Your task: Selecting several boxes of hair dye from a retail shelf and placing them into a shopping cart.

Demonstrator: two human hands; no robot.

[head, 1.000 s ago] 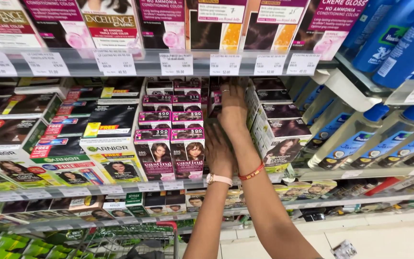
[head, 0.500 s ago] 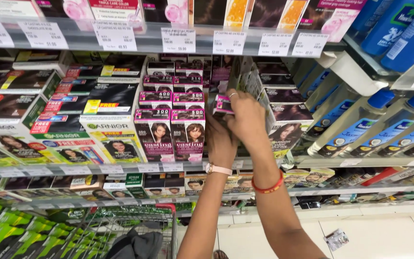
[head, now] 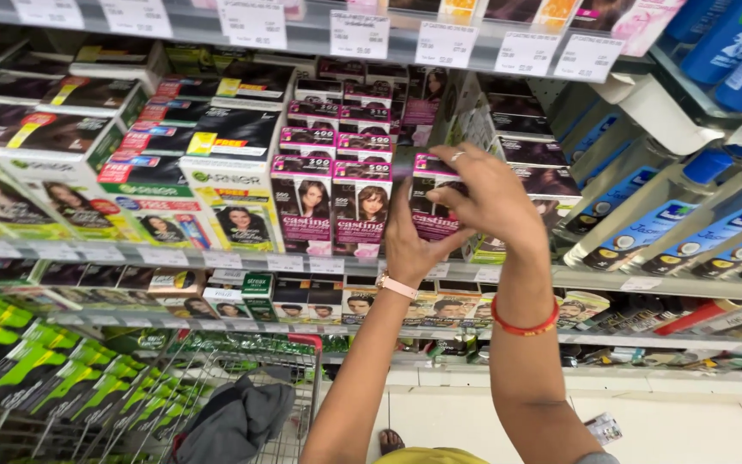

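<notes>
The box (head: 434,199) is pink and dark purple. The bracelet (head: 523,327) is red, the watch strap (head: 398,286) pale pink, the bottles (head: 646,236) blue-capped, the packets (head: 10,357) green.

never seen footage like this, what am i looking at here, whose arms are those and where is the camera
The camera sits on a person's head and looks at their own two bare hands, so the arms rising from the bottom edge belong to the wearer. There is no machine here. The scene is a shop aisle with shelves packed with hair dye boxes. The left hand, with a pale watch on its wrist, and the right hand, with a red bangle and a ring, together hold a small pink and dark hair dye box at the front of the middle shelf. Beside it stand matching boxes. Blue bottles fill the racks on the right. Below left is a wire shopping trolley with grey cloth in it.
</notes>
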